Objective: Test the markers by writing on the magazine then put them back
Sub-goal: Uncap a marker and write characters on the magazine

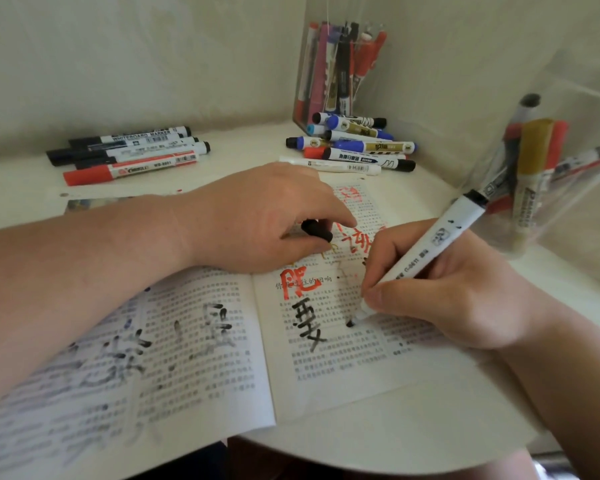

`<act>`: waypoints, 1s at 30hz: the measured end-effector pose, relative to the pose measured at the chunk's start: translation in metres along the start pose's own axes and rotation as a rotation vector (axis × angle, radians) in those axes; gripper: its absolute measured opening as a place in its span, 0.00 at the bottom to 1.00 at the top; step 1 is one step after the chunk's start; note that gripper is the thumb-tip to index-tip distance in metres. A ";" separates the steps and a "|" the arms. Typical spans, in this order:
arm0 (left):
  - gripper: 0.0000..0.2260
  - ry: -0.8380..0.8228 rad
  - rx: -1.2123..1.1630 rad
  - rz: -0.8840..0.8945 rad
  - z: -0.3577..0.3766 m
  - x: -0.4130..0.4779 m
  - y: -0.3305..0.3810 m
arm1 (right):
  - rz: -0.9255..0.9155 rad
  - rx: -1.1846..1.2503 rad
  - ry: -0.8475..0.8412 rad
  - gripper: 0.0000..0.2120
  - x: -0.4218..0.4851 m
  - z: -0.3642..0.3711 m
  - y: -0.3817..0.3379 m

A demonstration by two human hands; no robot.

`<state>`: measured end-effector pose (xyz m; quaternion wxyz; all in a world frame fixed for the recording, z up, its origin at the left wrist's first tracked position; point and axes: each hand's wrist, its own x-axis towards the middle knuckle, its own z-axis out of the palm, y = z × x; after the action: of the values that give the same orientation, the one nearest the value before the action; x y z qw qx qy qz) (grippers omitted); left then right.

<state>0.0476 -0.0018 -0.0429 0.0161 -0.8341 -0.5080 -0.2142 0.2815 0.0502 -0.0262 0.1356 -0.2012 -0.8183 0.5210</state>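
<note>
Open magazine (201, 358) on a white round table (395, 438), reaching its curved front edge; walls close the back and right; loose markers (129, 154) lie back left, a second pile (357, 143) behind the magazine; a clear holder (333, 71) in the corner and another (568, 161) at right hold markers; right hand (440, 292) grasps a white marker (440, 237), tip on the right page; left hand (257, 220) pinches its black cap (316, 230).

The open magazine (201, 358) lay at the table's (413, 420) centre, with a row of markers (129, 154) at ten o'clock, a heap of markers (354, 143) at one o'clock before a holder (326, 12) of upright ones, and a second holder (575, 109) at two o'clock.
</note>
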 end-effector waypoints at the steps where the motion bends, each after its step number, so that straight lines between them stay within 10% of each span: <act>1: 0.16 0.006 0.008 0.009 0.001 0.000 0.000 | 0.011 0.000 -0.019 0.04 0.000 -0.001 -0.001; 13: 0.13 0.051 -0.031 0.006 0.001 -0.002 0.000 | 0.016 -0.112 0.200 0.05 0.006 0.004 0.005; 30: 0.12 0.195 -0.008 0.039 -0.002 -0.002 0.003 | 0.008 0.002 0.097 0.04 0.007 -0.001 0.004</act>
<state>0.0483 -0.0056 -0.0413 0.0662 -0.8191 -0.4868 -0.2962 0.2770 0.0558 -0.0296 0.1732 -0.2295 -0.8094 0.5121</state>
